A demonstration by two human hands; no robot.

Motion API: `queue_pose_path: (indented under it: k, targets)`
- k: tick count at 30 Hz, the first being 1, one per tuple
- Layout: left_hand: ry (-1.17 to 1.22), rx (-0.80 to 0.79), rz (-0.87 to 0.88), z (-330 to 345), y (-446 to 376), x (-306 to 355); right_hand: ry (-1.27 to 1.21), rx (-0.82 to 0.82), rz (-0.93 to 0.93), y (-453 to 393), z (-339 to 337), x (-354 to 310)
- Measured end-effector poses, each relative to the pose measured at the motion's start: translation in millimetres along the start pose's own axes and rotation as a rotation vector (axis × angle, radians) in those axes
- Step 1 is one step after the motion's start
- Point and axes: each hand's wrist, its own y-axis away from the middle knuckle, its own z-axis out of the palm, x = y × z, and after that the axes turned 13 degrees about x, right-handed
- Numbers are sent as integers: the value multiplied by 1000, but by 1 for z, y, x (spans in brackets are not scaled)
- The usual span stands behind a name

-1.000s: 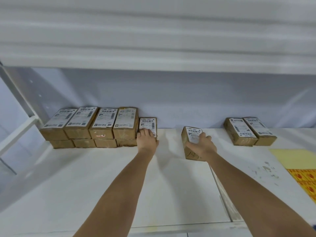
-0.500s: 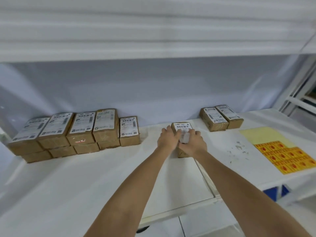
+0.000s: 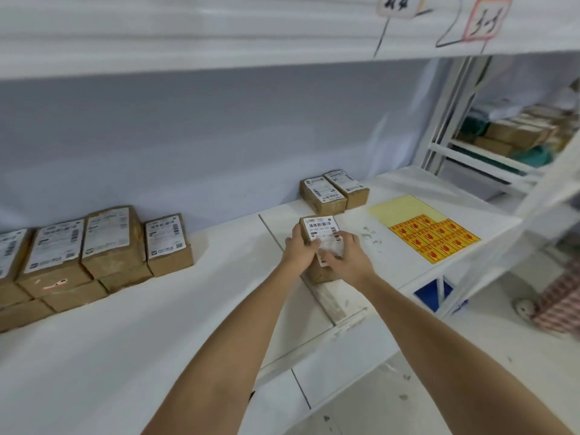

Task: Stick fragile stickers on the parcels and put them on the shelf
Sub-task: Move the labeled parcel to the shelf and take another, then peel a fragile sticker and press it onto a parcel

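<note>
Both hands (image 3: 326,255) seemingly around parcel (image 3: 320,229).

Two handwritten paper tags (image 3: 485,22) hang from the upper board. At the far right, a second rack (image 3: 502,142) holds brown boxes and green bundles.

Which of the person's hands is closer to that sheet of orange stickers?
The right. The right hand, on the parcel, lies nearer the sticker sheet; the left hand grips the parcel's far side.

A parcel storeroom: white racking (image 3: 392,277) holds labelled brown parcels (image 3: 113,243) (more fill the neighbouring rack (image 3: 514,136))
</note>
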Motion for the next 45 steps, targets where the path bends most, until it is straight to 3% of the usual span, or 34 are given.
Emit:
queue_pose_path:
  k: [5,13,18,25,37,42,45]
  targets:
    - [9,-19,-39,26,-4,12,-200,-8,295,-20,-35,34]
    - [47,-48,-100,97,8,37,-269,-194,372,-38,-78,91]
    - [92,-28,-153,131,28,67,-351,-207,411,-56,-108,129]
    - [47,12,-241,166,39,85,-390,-227,363,-81,-130,167]
    - [-221,116,-158,189,27,83,-348,-233,199,-105,-133,184]
    - [-445,140,24,177,29,98,-190,-180,59,-119,-126,176]
    - [-414,128,228,173,30,107,-10,-98,-131,-118,-124,166]
